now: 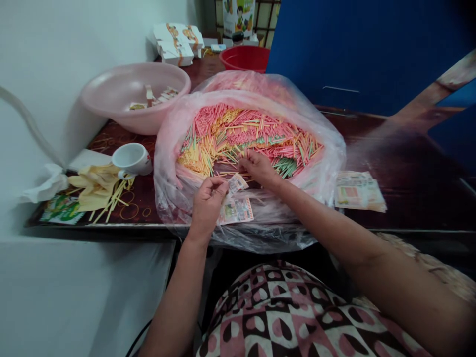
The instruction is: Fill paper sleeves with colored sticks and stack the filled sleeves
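A clear plastic bag (323, 158) lies open, full of thin pink, yellow and green sticks (253, 131). Between the thumb and fingers of my left hand (208, 198) is a small printed packet (237, 183), held at the bag's near edge. Another printed packet (236, 210) rests on the plastic just below it. My right hand (256, 166) reaches into the bag, its fingers pinched together among the sticks. The tips seem to grip some sticks, though the fingers partly hide them.
A stack of flat printed packets (360, 191) lies right of the bag. On the left stand a white cup (131, 158) and a pink basin (136, 116) with small items inside. Yellow sticks (111, 201) lie near the cup. Behind are a red basin (243, 58) and white boxes (176, 44).
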A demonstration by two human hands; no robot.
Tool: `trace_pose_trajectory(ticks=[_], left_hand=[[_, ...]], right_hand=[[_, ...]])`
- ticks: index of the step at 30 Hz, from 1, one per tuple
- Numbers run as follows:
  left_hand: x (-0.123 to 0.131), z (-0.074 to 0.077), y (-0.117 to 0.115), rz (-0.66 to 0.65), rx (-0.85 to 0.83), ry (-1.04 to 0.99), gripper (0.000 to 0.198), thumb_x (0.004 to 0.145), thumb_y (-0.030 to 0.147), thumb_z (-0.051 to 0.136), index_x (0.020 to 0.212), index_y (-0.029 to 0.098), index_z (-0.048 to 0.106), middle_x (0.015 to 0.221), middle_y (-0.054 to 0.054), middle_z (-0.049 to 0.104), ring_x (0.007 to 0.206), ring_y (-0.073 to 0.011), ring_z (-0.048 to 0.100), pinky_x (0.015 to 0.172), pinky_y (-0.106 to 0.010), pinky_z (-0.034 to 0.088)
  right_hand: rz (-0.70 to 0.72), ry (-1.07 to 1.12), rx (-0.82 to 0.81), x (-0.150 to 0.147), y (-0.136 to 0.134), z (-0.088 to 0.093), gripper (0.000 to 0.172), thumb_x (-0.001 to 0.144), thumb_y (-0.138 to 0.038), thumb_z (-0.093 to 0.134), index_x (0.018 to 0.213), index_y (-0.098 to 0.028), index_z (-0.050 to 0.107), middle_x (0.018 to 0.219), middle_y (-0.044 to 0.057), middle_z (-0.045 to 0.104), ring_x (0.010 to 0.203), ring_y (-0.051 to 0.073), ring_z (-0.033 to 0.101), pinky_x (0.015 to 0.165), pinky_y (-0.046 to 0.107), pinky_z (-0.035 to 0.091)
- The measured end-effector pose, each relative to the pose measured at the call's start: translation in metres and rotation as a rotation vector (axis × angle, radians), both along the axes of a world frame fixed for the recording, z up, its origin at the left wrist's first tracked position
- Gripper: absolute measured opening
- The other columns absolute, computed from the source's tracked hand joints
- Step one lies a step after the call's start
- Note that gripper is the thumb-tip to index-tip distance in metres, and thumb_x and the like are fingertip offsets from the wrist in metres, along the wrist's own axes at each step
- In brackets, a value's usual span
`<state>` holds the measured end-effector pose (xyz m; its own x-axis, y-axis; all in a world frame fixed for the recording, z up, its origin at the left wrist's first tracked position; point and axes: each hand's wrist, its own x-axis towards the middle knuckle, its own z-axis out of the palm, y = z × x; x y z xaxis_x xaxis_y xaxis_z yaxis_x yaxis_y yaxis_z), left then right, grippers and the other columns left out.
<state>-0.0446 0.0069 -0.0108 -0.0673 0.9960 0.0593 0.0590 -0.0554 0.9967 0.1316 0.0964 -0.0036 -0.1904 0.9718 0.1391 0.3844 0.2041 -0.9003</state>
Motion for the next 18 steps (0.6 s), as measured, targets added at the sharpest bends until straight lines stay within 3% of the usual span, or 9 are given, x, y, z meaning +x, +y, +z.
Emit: trace_pose_trajectory(ticks=[4,6,8,12,15,18], left_hand=[[0.011,0.012,0.003,-0.243,-0.024,-0.084,0.015,0.087,0.035,0.066,0.087,0.02,0.062,0.111,-0.007,0.074,0.099,-0.018,0.069,0.09,-0.032,0.055],[0.021,0.017,0.009,-0.287,-0.011,-0.129,0.012,0.087,0.031,0.066,0.085,0.02,0.061,0.122,-0.009,0.073,0.111,-0.0198,0.068,0.096,-0.035,0.054],[0.029,0.018,0.016,-0.278,0.004,-0.147,0.013,0.087,0.03,0.065,0.083,0.02,0.059,0.125,-0.009,0.072,0.117,-0.0205,0.067,0.099,-0.036,0.053],[0.037,0.014,0.026,-0.255,-0.019,-0.192,0.016,0.088,0.032,0.065,0.082,0.021,0.056,0.107,-0.006,0.074,0.11,-0.0198,0.069,0.095,-0.035,0.054],[0.035,0.011,0.025,-0.253,-0.021,-0.267,0.02,0.084,0.035,0.072,0.08,0.02,0.059,0.114,-0.007,0.074,0.114,-0.02,0.067,0.097,-0.034,0.053],[0.029,0.011,0.021,-0.21,-0.038,-0.404,0.026,0.077,0.037,0.083,0.08,0.019,0.064,0.109,-0.005,0.075,0.1,-0.0164,0.069,0.089,-0.029,0.052]], right_hand=[[-0.061,0.251,-0.077,0.001,0.001,0.018,0.04,0.096,-0.059,0.052,0.08,-0.022,0.056,0.082,0.004,0.068,0.07,0.015,0.058,0.071,0.03,0.049],[-0.054,0.376,-0.147,-0.002,-0.004,0.025,0.044,0.091,-0.067,0.055,0.086,-0.023,0.055,0.089,0.005,0.07,0.075,0.016,0.062,0.072,0.031,0.052],[-0.021,0.464,-0.213,-0.007,-0.01,0.027,0.046,0.088,-0.07,0.059,0.089,-0.024,0.053,0.091,0.004,0.069,0.078,0.017,0.065,0.073,0.031,0.054],[0.038,0.629,-0.29,-0.014,-0.017,0.02,0.046,0.077,-0.062,0.076,0.087,-0.024,0.053,0.084,0.001,0.065,0.073,0.015,0.062,0.071,0.03,0.053],[0.075,0.731,-0.353,-0.017,-0.015,0.015,0.045,0.071,-0.056,0.084,0.086,-0.023,0.057,0.083,0.001,0.066,0.071,0.014,0.061,0.069,0.028,0.052],[0.088,0.707,-0.33,-0.018,-0.015,0.016,0.042,0.074,-0.058,0.08,0.082,-0.022,0.059,0.078,0.0,0.065,0.066,0.013,0.058,0.063,0.027,0.05]])
